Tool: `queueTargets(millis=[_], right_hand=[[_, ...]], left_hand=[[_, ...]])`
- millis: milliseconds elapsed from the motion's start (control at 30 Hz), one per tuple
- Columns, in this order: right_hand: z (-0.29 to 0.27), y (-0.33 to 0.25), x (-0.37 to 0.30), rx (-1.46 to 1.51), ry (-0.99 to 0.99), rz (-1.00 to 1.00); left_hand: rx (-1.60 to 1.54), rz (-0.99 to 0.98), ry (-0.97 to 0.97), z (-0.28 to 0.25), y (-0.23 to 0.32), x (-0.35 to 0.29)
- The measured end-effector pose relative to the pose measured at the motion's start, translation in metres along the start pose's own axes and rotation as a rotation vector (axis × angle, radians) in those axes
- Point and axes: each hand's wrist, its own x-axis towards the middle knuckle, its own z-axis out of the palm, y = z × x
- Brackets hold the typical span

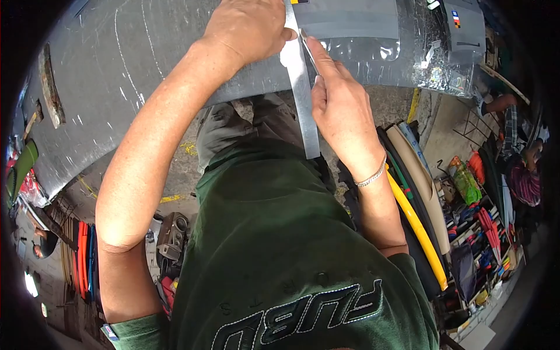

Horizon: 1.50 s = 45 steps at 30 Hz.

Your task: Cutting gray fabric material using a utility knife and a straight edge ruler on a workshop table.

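Observation:
A long metal ruler (300, 96) lies across the dark worktable, its near end sticking out past the front edge toward my shirt. My left hand (251, 29) presses down on the ruler's far part, thumb beside its edge; the other fingertips are cut off by the top of the view. In my right hand (344, 102) is a slim cutter knife (309, 49), its tip against the right edge of the ruler. To the right of the knife, a clear plastic sheet (370, 52) lies partly over a smooth grey piece (350, 23).
The scuffed dark worktable (157, 64) curves across the top, with a wooden strip (51, 87) at its left. Rolls of material, one yellow (417, 221), one beige (423, 181), stand at the right. Coloured goods (484, 233) and another person (525, 169) are farther right.

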Motion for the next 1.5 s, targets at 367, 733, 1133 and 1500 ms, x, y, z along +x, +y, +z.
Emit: queueTargets(millis=[367,733,1133,1500], right_hand=[[0.0,0.002,-0.004,0.009,-0.006,0.03],[-0.064,0.035,-0.011,1.13,0.095,0.149],[-0.114,0.078,0.045,1.027,0.092,-0.194],[-0.047,-0.021,0.127,0.954,0.295,-0.276]], left_hand=[[-0.027,-0.001,0.01,-0.001,0.002,-0.001],[-0.023,-0.015,0.047,0.002,0.0,0.0],[-0.042,-0.07,-0.004,0.001,0.003,0.001],[-0.039,-0.085,0.046,0.02,-0.009,0.006]])
